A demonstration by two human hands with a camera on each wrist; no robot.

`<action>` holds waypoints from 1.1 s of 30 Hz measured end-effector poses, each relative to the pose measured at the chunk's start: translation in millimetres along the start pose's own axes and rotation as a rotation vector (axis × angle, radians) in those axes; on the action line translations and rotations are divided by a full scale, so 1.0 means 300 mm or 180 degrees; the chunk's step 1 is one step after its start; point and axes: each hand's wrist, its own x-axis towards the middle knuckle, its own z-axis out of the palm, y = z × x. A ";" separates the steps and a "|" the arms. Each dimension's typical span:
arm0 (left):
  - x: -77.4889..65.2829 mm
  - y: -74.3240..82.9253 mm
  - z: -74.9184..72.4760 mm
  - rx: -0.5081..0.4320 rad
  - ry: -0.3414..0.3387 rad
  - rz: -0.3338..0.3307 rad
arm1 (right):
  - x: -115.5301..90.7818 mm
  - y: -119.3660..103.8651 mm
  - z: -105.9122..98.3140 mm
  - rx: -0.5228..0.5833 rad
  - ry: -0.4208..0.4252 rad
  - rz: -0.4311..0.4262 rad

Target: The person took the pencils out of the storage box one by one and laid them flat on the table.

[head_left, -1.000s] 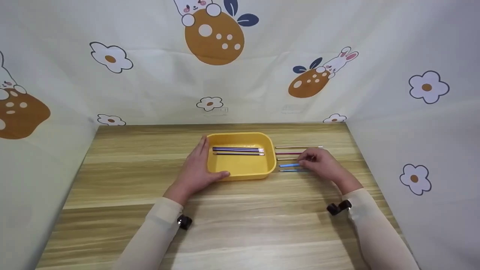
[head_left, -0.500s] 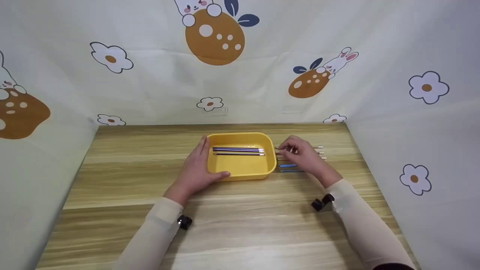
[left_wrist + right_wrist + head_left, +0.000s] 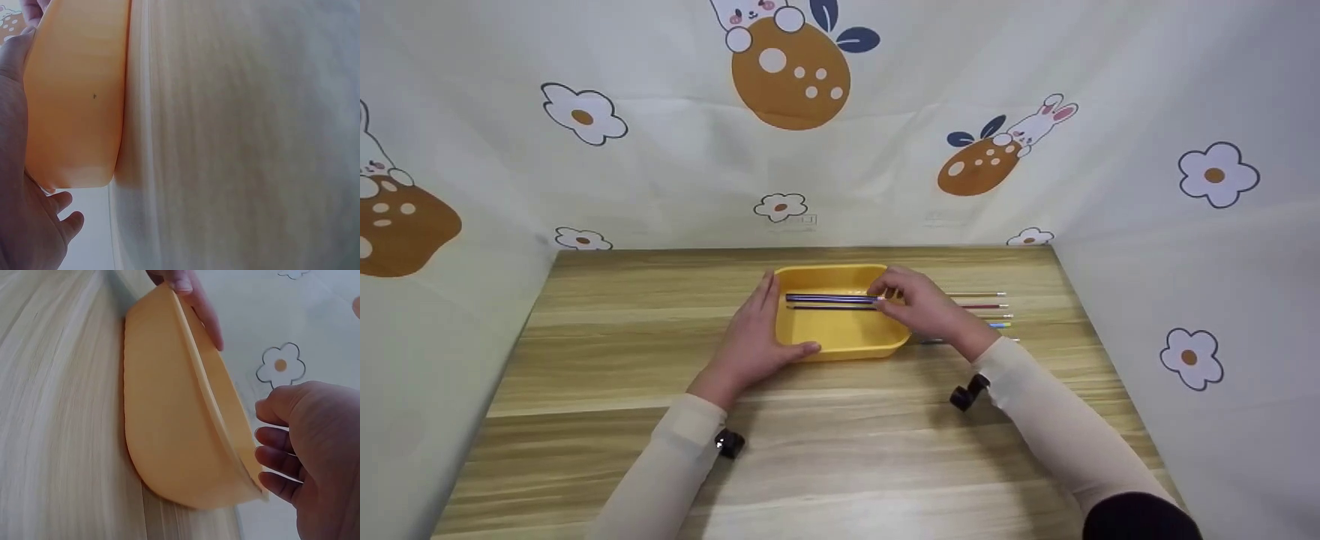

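Note:
In the head view a yellow plastic basin [image 3: 840, 341] stands on the table. Several dark blue-purple pencils [image 3: 829, 299] lie side by side along its floor. My left hand [image 3: 750, 330] grips the basin's left end, thumb along the front rim and fingers at the back corner. Over the right end hovers my right hand [image 3: 922, 304], fingers loosely bent close to the pencils' eraser ends; whether they touch is hidden. In the right wrist view my right hand [image 3: 320, 444] shows nothing between thumb and fingers, beside the basin's rim [image 3: 197, 371].
Right of the basin, more pencils lie in a row, among them a red pencil [image 3: 990, 306] and a blue one [image 3: 997, 325], partly covered by my right hand. A patterned curtain [image 3: 877, 165] rises behind the wooden table [image 3: 825, 442].
My right hand has moved left, from over the pencils on the table to over the basin's right end. The table pencils stay in their row, and the left hand has kept its place.

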 end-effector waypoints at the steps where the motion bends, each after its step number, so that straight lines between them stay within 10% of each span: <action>1: 0.000 0.000 0.000 -0.0005 0.0005 0.0005 | 0.010 -0.005 0.007 -0.0028 -0.0037 0.0001; 17: 0.003 -0.007 0.003 0.0003 0.0069 0.0043 | 0.130 -0.025 0.085 -0.0636 -0.0687 -0.0040; 33: 0.002 0.000 0.003 -0.0018 0.0068 0.0069 | 0.191 0.000 0.168 -0.0750 -0.0647 -0.0217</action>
